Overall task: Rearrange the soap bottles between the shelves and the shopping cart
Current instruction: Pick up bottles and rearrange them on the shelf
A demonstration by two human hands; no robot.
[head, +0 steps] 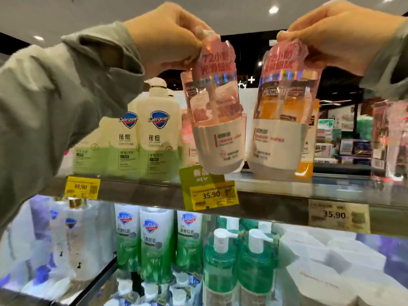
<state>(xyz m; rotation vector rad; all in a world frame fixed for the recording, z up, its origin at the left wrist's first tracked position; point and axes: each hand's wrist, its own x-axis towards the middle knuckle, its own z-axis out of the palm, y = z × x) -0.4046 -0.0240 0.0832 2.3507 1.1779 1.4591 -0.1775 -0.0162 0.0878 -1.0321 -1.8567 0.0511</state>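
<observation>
My left hand (167,34) grips the top of a pink soap bottle (217,111) with a white lower label, which hangs tilted just above the top shelf (276,195). My right hand (337,34) grips the top of an orange soap bottle (280,111) of the same shape. Its base is at or just above the shelf surface. The two bottles hang side by side, close together. Their caps are hidden under my fingers. No shopping cart is in view.
Cream-and-green Safeguard bottles (159,133) stand on the top shelf to the left. More pink bottles stand behind the held ones. Yellow price tags (213,196) hang on the shelf edge. Green pump bottles (220,268) and white boxes (331,268) fill the lower shelf.
</observation>
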